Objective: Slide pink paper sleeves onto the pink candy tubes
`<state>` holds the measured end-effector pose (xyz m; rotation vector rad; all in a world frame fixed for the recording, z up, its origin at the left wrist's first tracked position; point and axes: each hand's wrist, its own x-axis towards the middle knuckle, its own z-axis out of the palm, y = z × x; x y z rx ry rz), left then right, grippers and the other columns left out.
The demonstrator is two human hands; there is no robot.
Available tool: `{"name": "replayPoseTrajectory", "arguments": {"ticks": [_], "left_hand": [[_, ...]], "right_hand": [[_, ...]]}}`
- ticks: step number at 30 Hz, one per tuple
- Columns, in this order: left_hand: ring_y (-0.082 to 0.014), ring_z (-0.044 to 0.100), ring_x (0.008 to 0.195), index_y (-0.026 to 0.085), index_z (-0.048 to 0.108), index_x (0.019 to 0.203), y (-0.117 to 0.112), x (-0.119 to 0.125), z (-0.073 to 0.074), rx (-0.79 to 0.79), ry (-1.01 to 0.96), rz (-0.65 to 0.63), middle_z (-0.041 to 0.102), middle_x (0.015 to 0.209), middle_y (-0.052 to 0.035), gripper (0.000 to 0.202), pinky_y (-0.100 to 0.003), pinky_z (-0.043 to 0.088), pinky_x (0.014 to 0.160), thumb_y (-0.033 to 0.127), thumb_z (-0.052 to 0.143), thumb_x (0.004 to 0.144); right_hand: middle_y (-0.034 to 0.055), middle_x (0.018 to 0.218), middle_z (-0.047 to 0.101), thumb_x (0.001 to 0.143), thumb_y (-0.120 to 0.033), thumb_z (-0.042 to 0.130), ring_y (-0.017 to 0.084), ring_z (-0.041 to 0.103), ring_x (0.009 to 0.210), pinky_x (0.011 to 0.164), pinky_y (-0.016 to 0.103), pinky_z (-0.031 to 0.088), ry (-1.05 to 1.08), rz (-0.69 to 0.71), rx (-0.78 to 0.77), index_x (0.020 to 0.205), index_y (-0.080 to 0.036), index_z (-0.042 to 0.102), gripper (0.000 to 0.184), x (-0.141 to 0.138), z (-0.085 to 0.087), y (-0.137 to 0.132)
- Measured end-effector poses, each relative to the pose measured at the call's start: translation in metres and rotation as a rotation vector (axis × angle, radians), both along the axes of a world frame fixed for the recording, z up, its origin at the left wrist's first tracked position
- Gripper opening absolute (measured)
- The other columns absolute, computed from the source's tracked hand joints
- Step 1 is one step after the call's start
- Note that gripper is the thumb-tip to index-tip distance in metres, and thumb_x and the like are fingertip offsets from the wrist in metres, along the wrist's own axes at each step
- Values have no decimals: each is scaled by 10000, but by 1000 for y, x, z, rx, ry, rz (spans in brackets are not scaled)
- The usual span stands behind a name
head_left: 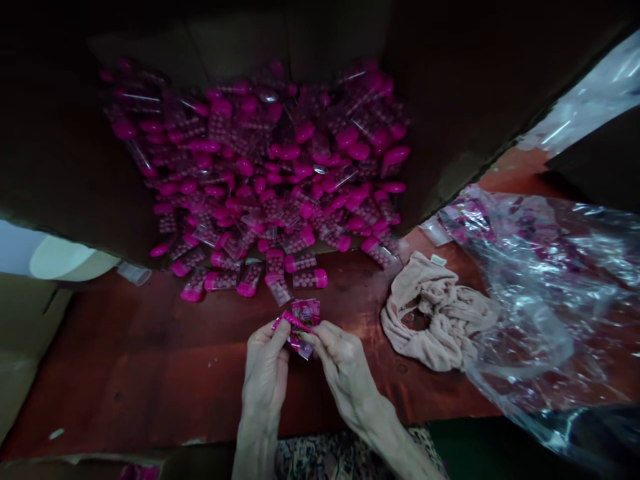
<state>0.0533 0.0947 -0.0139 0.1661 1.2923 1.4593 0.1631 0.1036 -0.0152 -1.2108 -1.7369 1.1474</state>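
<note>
Left hand [265,377] closing narrowly on a small pink printed packet [305,325], thumb and fingers pinching its left end. Right hand [340,367] also nearly shut, its fingertips [313,337] gripping the packet's right side, the two hands almost touching. Packet staying just above the reddish-brown wooden desk [150,373], near the middle of the scene. Just beyond the hands, a broad heap of clear plastic packs with pink caps [255,173] lying against a dark cardboard carton [65,160], loose packs reaching out across the desk at the heap's near edge. To the right, a crumpled beige cloth [435,313] lying on the desk and touching a rumpled clear plastic bag [540,293] with pink printed pieces showing inside it. Toward the left, a small clear plastic tube [134,273] lying on its side beside the carton.
</note>
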Motion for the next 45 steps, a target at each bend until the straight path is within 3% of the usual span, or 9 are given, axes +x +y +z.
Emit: {"name": "replayPoseTrajectory", "arguments": {"ticks": [6,9,11,17,23,28,31,37,45], "left_hand": [[-78,551,491,126,665,583,3,-11,-4,-23,-51,181,647,538,13,255,-181,451,518,247,846,450],[-70,565,495,126,661,616,5,-18,-7,-25,-119,282,654,558,16,207,-168,460,536,219,821,524],[-66,578,514,129,659,637,7,-22,-8,-18,-144,330,662,582,18,141,-165,472,571,170,785,589],[-103,631,591,139,647,640,15,-21,6,-36,-263,371,677,610,-16,183,-221,512,679,109,576,805],[-110,634,568,137,645,684,26,-18,15,-98,-375,410,678,610,-20,261,-226,527,627,74,465,862],[-121,639,596,138,651,734,30,-14,13,-86,-394,378,666,601,-14,226,-237,528,641,108,473,868],[-125,643,644,138,654,756,31,-8,12,-56,-391,348,650,588,-6,201,-240,520,692,126,487,866],[-129,632,637,127,658,760,28,4,9,-10,-348,284,698,728,-38,120,-254,511,671,193,579,820],[-99,590,534,145,644,663,27,13,7,47,-169,228,662,595,15,222,-222,476,578,263,802,562]], "right_hand": [[-45,511,459,964,-327,308,89,461,475,489,187,334,-102,126,-72,737,-157,605,410,-6,7,16],[-7,556,565,972,-309,266,115,531,496,510,202,359,-421,-30,-5,993,-156,627,393,-17,3,36],[51,651,635,939,-300,377,155,571,543,522,235,359,-559,-105,24,1116,-151,601,322,-24,-3,50],[110,845,641,847,-320,553,221,595,718,601,280,380,-644,-272,70,1037,-229,689,251,-16,-24,63],[112,825,605,846,-264,515,222,563,753,641,312,424,-532,-448,89,1005,-146,709,278,20,-34,54],[46,795,645,805,-309,596,180,597,744,654,293,487,-57,-306,-12,967,-185,704,231,28,-9,24],[22,810,619,799,-212,618,145,598,735,644,258,498,156,-184,-8,1021,-233,685,233,24,9,3],[22,796,581,769,-81,624,117,580,712,623,208,488,112,-188,180,1007,-206,696,278,16,11,-8],[29,839,602,781,-80,602,125,603,744,666,212,507,96,-45,113,1037,-206,672,293,26,9,-7]]}}
